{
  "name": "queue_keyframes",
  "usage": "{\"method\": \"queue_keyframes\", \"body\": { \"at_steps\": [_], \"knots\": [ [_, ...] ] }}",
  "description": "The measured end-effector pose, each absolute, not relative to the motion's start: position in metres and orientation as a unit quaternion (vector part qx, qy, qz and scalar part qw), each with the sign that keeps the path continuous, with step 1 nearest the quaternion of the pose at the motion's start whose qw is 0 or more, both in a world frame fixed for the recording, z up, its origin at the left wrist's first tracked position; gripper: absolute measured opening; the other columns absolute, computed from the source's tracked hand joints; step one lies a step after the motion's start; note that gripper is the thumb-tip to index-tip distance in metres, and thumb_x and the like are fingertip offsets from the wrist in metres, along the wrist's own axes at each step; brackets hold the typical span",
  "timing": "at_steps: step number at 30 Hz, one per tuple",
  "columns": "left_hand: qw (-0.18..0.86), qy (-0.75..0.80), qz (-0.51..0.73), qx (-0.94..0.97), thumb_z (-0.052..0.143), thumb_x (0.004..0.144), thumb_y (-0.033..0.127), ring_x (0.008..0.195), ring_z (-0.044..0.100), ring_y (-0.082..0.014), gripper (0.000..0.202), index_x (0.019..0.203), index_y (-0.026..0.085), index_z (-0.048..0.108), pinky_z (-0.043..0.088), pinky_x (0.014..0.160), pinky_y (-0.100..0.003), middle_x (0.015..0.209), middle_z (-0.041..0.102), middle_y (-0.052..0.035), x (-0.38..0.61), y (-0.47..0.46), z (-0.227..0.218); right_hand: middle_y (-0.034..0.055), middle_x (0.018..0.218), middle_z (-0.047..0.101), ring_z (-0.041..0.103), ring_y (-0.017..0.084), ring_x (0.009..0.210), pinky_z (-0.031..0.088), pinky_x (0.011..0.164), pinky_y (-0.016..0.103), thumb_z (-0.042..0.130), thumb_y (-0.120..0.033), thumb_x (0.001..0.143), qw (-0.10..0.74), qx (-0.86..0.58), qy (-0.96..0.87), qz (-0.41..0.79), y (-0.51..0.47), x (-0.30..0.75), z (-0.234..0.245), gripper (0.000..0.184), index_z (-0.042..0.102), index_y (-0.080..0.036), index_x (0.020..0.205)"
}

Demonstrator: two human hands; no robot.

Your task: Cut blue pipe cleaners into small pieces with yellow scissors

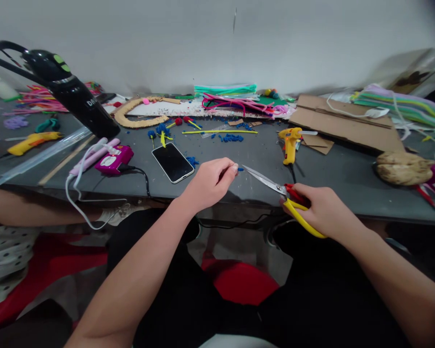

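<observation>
My left hand (210,182) is closed in a pinch on a small blue piece (240,169) that sticks out past the fingertips. My right hand (321,209) grips scissors with red and yellow handles (293,200). Their steel blades (263,179) point left, with the tips right beside the blue piece. Both hands hover over the front edge of the dark grey table (239,154).
A black phone (173,162), a yellow glue gun (289,142), blue scraps (231,137), a yellow pipe cleaner (219,131), cardboard sheets (344,123) and a cardboard arc (137,116) lie on the table. A black handheld appliance (70,94) stands left. Another person's arm (29,208) is at left.
</observation>
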State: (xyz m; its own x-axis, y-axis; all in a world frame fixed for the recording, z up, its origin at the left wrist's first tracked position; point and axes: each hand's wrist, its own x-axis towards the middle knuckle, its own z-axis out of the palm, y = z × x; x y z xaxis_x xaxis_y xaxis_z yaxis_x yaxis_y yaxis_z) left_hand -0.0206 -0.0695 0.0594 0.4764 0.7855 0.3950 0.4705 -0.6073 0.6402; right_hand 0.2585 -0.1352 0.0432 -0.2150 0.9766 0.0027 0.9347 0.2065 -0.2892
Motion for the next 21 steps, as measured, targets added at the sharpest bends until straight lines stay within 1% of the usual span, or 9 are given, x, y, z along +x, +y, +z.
{"method": "queue_keyframes", "body": {
  "at_steps": [6, 13, 21],
  "knots": [
    [0.225, 0.377, 0.345, 0.830, 0.041, 0.098, 0.031, 0.064, 0.053, -0.0114, 0.029, 0.081, 0.016, 0.059, 0.040, 0.064, -0.025, 0.068, 0.058, -0.0005, -0.0195, -0.0699, 0.0601, 0.0007, 0.063, 0.054, 0.043, 0.015, 0.056, 0.028, 0.054, 0.027, 0.054, -0.042, 0.079, 0.075, -0.621, -0.771, 0.117, -0.1343, 0.2591, 0.0419, 0.021, 0.053, -0.021, 0.078],
    [0.224, 0.374, 0.345, 0.831, 0.042, 0.098, 0.030, 0.064, 0.053, -0.0112, 0.028, 0.081, 0.015, 0.059, 0.040, 0.065, -0.025, 0.069, 0.058, -0.0006, -0.0195, -0.0695, 0.0599, 0.0011, 0.063, 0.054, 0.042, 0.015, 0.055, 0.028, 0.055, 0.028, 0.053, -0.042, 0.081, 0.068, -0.619, -0.772, 0.124, -0.1330, 0.2590, 0.0422, 0.021, 0.053, -0.021, 0.080],
    [0.222, 0.374, 0.342, 0.833, 0.041, 0.098, 0.030, 0.064, 0.052, -0.0110, 0.028, 0.082, 0.015, 0.059, 0.040, 0.065, -0.025, 0.069, 0.059, -0.0006, -0.0194, -0.0691, 0.0588, 0.0014, 0.061, 0.055, 0.044, 0.015, 0.055, 0.028, 0.054, 0.028, 0.053, -0.042, 0.082, 0.084, -0.615, -0.774, 0.122, -0.1329, 0.2579, 0.0411, 0.022, 0.056, -0.020, 0.080]
  ]
}}
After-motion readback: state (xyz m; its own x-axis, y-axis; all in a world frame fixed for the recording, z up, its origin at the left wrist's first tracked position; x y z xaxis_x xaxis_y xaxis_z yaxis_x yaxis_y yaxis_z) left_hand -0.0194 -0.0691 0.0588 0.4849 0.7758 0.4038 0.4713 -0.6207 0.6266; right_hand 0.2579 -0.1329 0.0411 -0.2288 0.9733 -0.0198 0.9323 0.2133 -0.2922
